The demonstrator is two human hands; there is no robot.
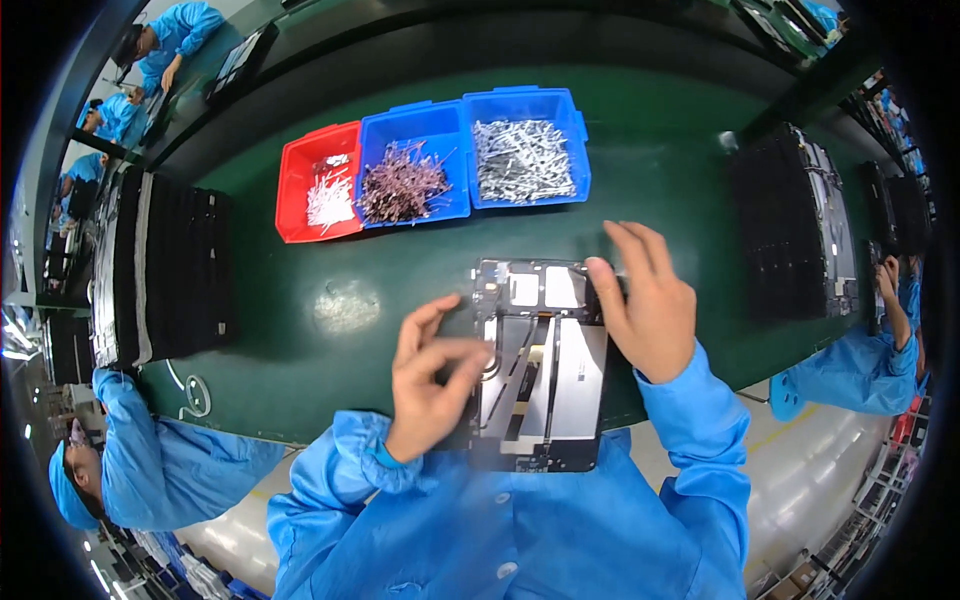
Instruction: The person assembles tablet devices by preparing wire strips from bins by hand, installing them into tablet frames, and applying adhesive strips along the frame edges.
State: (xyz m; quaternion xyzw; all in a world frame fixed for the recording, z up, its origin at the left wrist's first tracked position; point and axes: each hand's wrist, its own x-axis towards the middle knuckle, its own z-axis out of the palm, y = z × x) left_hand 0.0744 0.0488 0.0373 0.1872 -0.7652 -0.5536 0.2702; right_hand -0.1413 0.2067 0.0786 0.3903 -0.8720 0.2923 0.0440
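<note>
An opened tablet (580,375) lies at the table's near edge, its inside facing up: a black frame, silver panels and dark flat cables. My right hand (648,305) is at its upper right corner. The thumb rests on or just over the corner, and the fingers stretch away, apart. Beside the tablet's left edge is my left hand (432,378), slightly blurred, with fingers partly bent and spread. Its thumb and forefinger tips come close to the edge; whether they touch it I cannot tell. Nothing shows between the fingers of either hand.
Beyond the tablet stand a red bin (290,205) with small white parts and two blue bins, one (452,135) with brownish cables, one (577,150) with silvery parts. Black stacks flank the green table (400,260), left (185,270) and right (775,230). People in blue sit either side.
</note>
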